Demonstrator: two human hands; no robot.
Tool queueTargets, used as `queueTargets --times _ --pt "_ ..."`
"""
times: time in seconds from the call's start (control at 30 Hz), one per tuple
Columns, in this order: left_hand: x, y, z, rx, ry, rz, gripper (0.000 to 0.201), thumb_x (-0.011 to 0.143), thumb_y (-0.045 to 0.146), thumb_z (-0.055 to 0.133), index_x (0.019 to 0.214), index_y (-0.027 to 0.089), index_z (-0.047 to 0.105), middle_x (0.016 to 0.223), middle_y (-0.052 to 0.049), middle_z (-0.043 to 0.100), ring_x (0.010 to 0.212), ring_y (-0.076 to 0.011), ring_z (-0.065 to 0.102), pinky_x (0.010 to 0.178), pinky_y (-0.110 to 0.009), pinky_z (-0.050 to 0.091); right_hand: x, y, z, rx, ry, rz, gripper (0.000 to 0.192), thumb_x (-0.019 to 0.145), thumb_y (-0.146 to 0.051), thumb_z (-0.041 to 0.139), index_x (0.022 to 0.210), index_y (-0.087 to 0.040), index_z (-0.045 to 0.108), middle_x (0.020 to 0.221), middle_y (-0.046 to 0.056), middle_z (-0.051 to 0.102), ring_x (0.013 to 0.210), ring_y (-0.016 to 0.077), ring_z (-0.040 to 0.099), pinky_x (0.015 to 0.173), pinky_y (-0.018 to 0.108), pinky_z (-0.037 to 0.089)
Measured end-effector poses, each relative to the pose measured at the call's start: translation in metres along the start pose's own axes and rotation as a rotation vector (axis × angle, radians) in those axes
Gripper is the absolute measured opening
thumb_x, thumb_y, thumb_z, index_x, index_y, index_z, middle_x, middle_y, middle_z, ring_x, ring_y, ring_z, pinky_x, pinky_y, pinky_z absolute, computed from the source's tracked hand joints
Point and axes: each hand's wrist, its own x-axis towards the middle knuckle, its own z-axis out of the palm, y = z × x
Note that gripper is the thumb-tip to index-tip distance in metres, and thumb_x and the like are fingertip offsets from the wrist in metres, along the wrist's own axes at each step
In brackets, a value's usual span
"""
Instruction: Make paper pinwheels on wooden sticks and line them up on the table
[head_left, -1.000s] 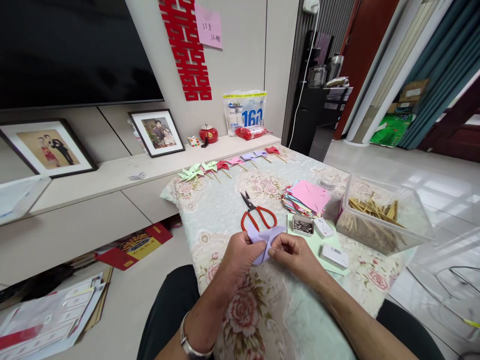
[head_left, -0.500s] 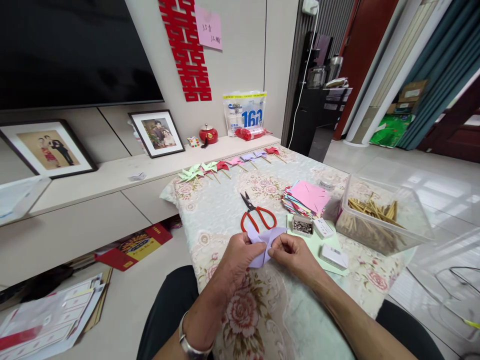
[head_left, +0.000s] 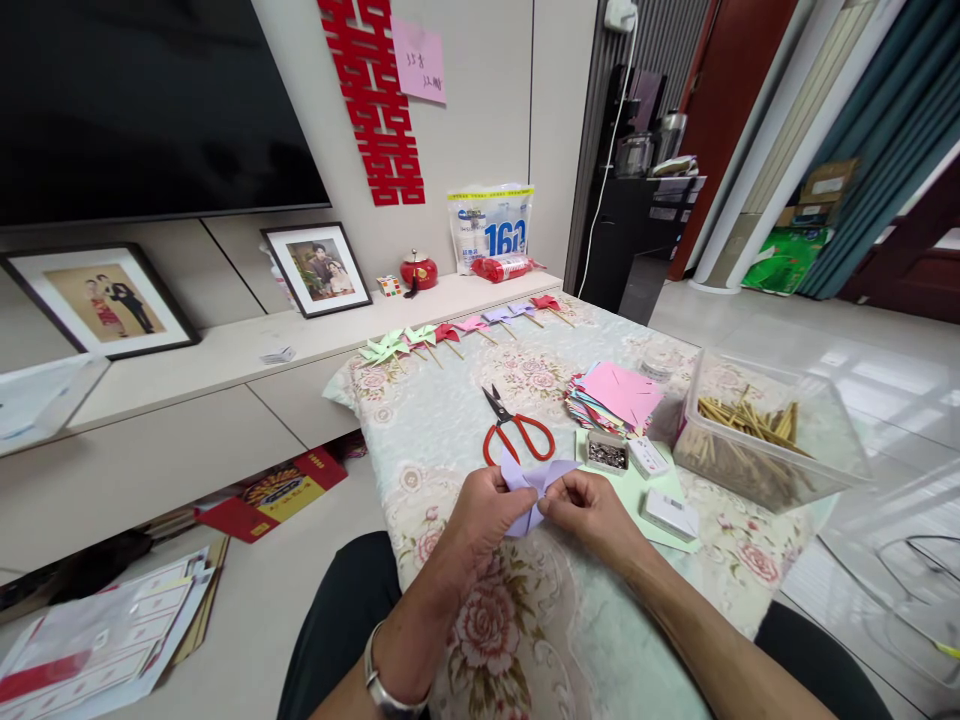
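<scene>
I am holding the purple paper (head_left: 529,490) just above the tablecloth (head_left: 450,420), near the front edge and just short of the scissors (head_left: 517,435). My left hand (head_left: 484,515) is pinching its left side between thumb and fingers, and my right hand (head_left: 589,510) is pinching the right side, so both are closed on the sheet. Its flaps are bending up toward the middle. To do this well, I judge, I should be keeping the left pinch firm at the centre while the right one draws a corner in gently, without creasing the curve flat. The pins (head_left: 606,453) and the box of sticks (head_left: 750,430) are lying near my right hand.
</scene>
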Motion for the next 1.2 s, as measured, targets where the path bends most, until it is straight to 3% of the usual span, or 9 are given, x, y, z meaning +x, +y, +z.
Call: queueTargets --times 0.37,0.43,0.5,0.6,0.7,0.77,0.83,0.97,1.2 --pt "0.001 -0.003 -0.003 0.053 0.005 0.021 0.016 0.057 0.028 0.066 0.065 0.014 0.066 0.056 0.000 0.060 0.051 -0.0134 0.049 0.049 -0.024 0.034 0.000 -0.003 -0.004 -0.002 -0.027 -0.048 0.032 0.075 -0.045 0.070 0.064 -0.019 0.055 0.054 -0.005 0.044 0.050 0.0095 0.034 0.048 0.024 0.023" --pt "0.002 0.000 -0.009 0.086 -0.005 0.016 0.016 0.058 0.028 0.065 0.065 0.014 0.067 0.056 0.000 0.059 0.050 -0.0123 0.047 0.048 -0.024 0.032 0.000 -0.006 -0.012 0.003 0.034 -0.102 0.037 0.079 -0.048 0.069 0.063 -0.019 0.053 0.053 -0.005 0.041 0.049 0.0095 0.033 0.048 0.024 0.023" --pt "0.003 0.004 -0.015 0.128 -0.026 0.009 0.013 0.059 0.027 0.063 0.063 0.015 0.066 0.054 0.001 0.057 0.048 -0.0111 0.044 0.047 -0.023 0.029 0.002 -0.008 -0.021 0.030 0.186 -0.195 0.036 0.082 -0.050 0.067 0.068 -0.019 0.057 0.056 -0.004 0.044 0.052 0.0106 0.037 0.049 0.024 0.028" --pt "0.004 0.014 -0.025 0.209 -0.083 -0.005 0.007 0.057 0.023 0.062 0.058 0.017 0.063 0.050 0.003 0.052 0.044 -0.0091 0.038 0.044 -0.023 0.023 0.002 -0.012 -0.029 0.071 0.314 -0.327 0.033 0.083 -0.047 0.069 0.101 -0.020 0.066 0.083 0.003 0.062 0.073 0.0164 0.056 0.065 0.028 0.045" --pt "0.003 0.023 -0.028 0.301 -0.163 -0.013 0.006 0.054 0.017 0.062 0.049 0.018 0.057 0.045 0.005 0.046 0.041 -0.0074 0.032 0.042 -0.023 0.018 -0.001 -0.015 -0.027 0.100 0.086 -0.355 0.057 0.083 -0.043 0.070 0.134 -0.022 0.054 0.110 0.008 0.065 0.100 0.0227 0.061 0.086 0.035 0.049" --pt "0.003 0.028 -0.028 0.350 -0.208 -0.008 0.009 0.052 0.014 0.061 0.047 0.018 0.055 0.043 0.006 0.044 0.041 -0.0074 0.031 0.041 -0.023 0.016 -0.005 -0.017 -0.021 0.099 -0.089 -0.319 0.068 0.083 -0.040 0.071 0.143 -0.022 0.045 0.108 0.008 0.066 0.099 0.0226 0.062 0.087 0.037 0.049" --pt "0.003 0.030 -0.026 0.381 -0.230 0.002 0.010 0.052 0.013 0.062 0.046 0.019 0.056 0.043 0.005 0.045 0.041 -0.0083 0.033 0.041 -0.023 0.017 -0.007 -0.018 -0.014 0.076 -0.169 -0.263 0.073 0.081 -0.035 0.072 0.146 -0.022 0.041 0.102 0.005 0.065 0.090 0.0203 0.063 0.080 0.034 0.049" --pt "0.002 0.033 -0.020 0.417 -0.237 0.024 0.011 0.050 0.012 0.064 0.046 0.019 0.058 0.042 0.005 0.046 0.042 -0.0095 0.034 0.042 -0.025 0.019 -0.009 -0.016 -0.006 0.034 -0.142 -0.185 0.074 0.077 -0.026 0.069 0.145 -0.021 0.042 0.084 -0.002 0.059 0.069 0.0143 0.055 0.062 0.027 0.042" --pt "-0.002 0.042 -0.006 0.743 -0.197 0.103 0.010 0.055 0.018 0.060 0.049 0.021 0.052 0.045 0.005 0.042 0.044 -0.0110 0.033 0.044 -0.026 0.018 -0.009 -0.015 -0.005 -0.206 -0.016 -0.227 0.072 0.074 -0.014 0.060 0.145 -0.020 0.045 0.077 -0.003 0.058 0.066 0.0146 0.054 0.061 0.027 0.041"
